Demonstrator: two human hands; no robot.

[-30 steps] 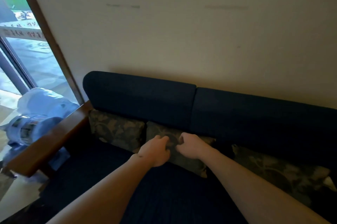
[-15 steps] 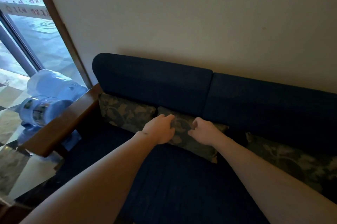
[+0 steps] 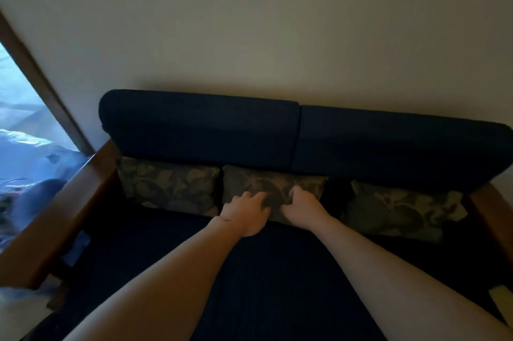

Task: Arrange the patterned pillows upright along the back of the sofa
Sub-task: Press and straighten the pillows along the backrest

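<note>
Three olive leaf-patterned pillows stand along the dark blue back cushions (image 3: 200,129) of the sofa. The left pillow (image 3: 166,183) leans by the left armrest. The middle pillow (image 3: 273,185) stands against the back, and both hands rest on its lower front. My left hand (image 3: 245,214) lies on its lower left with curled fingers pressing the fabric. My right hand (image 3: 301,208) grips its lower right part. The right pillow (image 3: 402,208) leans back near the right armrest, apart from both hands.
Wooden armrests bound the sofa at left (image 3: 63,210) and right (image 3: 491,218). The dark blue seat (image 3: 249,285) stretches under my forearms. A plain wall (image 3: 277,35) rises behind. A glass door (image 3: 16,124) with blurred blue bundles outside lies at left.
The view has swung right and tilted, so the whole sofa back and right pillow show. Both hands stay on the middle pillow, which now sits more squarely against the back.
</note>
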